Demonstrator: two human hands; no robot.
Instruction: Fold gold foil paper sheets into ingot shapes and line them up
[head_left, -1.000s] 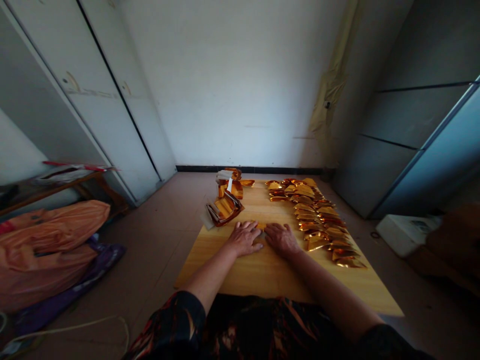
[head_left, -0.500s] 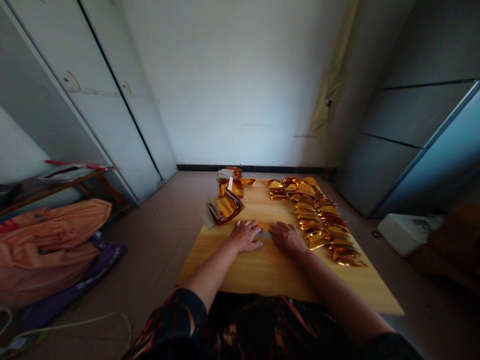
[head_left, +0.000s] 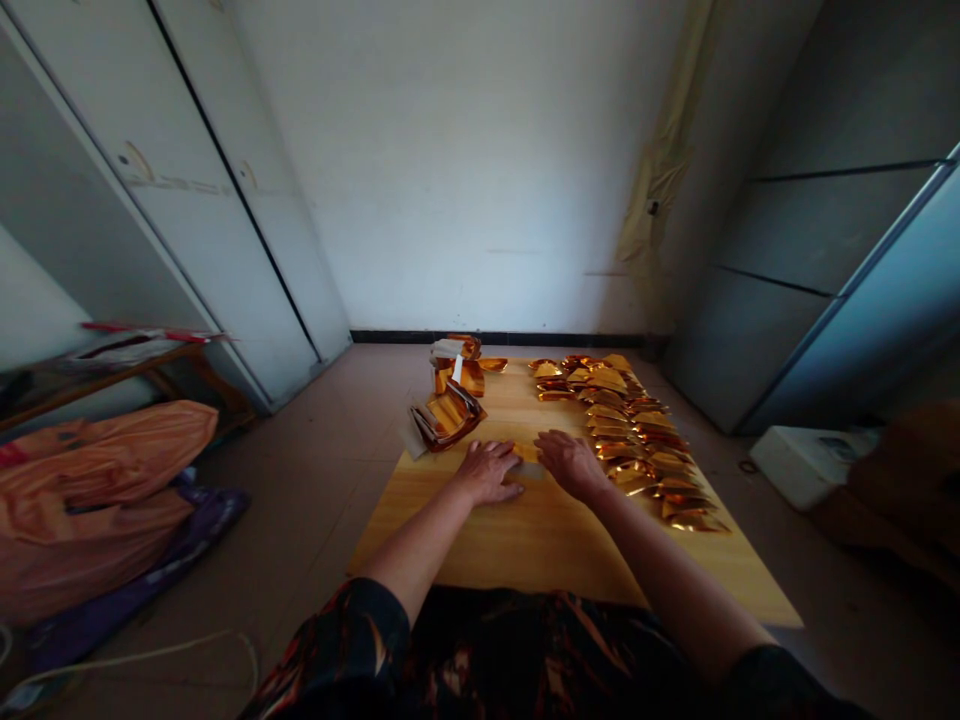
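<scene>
On the wooden board (head_left: 480, 545) in front of me lies a small sheet of gold foil paper (head_left: 529, 454), partly covered by my hands. My left hand (head_left: 487, 473) rests flat on its left side, fingers stretched out and thumb apart. Over the sheet's right end is my right hand (head_left: 571, 464), its fingers extended with nothing gripped; whether it touches the paper I cannot tell. To the right, rows of folded gold paper pieces (head_left: 611, 432) overlap one another. Stacks of gold paper sheets (head_left: 450, 412) sit beyond my left hand.
A single folded gold piece (head_left: 493, 366) lies at the board's far edge. Orange cloth or plastic (head_left: 97, 490) is heaped on the left, by a low wooden bench (head_left: 202, 365). A white box (head_left: 799, 465) stands on the floor at the right, near a grey fridge (head_left: 765, 290).
My right hand has slid rightward and lifted slightly, uncovering more of the gold paper between my hands. My left hand has stayed almost in place.
</scene>
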